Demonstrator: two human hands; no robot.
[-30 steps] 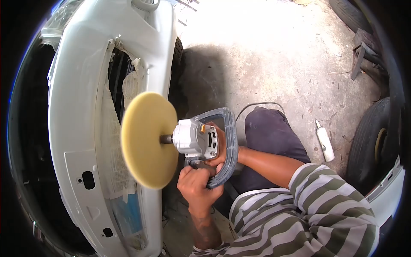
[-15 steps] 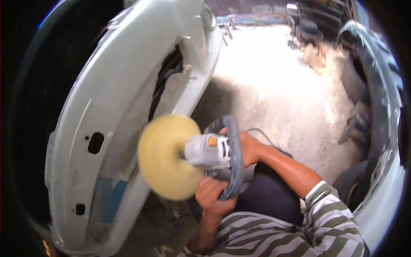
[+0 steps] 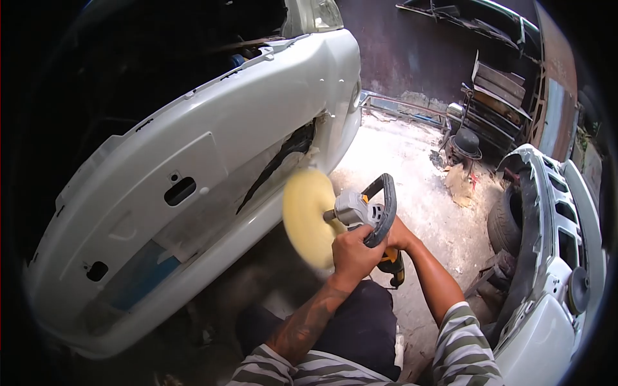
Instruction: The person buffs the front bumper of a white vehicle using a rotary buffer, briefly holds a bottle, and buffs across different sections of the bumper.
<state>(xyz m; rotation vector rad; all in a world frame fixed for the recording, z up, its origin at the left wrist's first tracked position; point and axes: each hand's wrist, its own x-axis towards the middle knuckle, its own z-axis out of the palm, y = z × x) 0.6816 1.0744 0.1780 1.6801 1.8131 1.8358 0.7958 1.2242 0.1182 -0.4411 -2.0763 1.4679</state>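
I hold a power polisher (image 3: 356,209) with a grey head, a black loop handle and a large yellow polishing pad (image 3: 309,219). The pad is blurred as if spinning, and its edge overlaps the lower rim of a white car bumper (image 3: 232,122); whether they touch I cannot tell. My left hand (image 3: 356,257) is closed around the near side of the loop handle. Behind it, my right hand (image 3: 399,235) is wrapped on the polisher's yellow and black body, its fingers mostly hidden.
The bumper has a long dark opening (image 3: 283,157) with ragged edges. Over on the right stand another car body panel (image 3: 547,219) and a tire (image 3: 505,222). Farther back on the concrete floor (image 3: 425,193) are a black basin (image 3: 467,143) and stacked boards (image 3: 496,96).
My view has lifted and turned, showing more of the back wall and the panel at right. The polisher has shifted right in view, its pad turned more edge-on. Both hands keep their hold.
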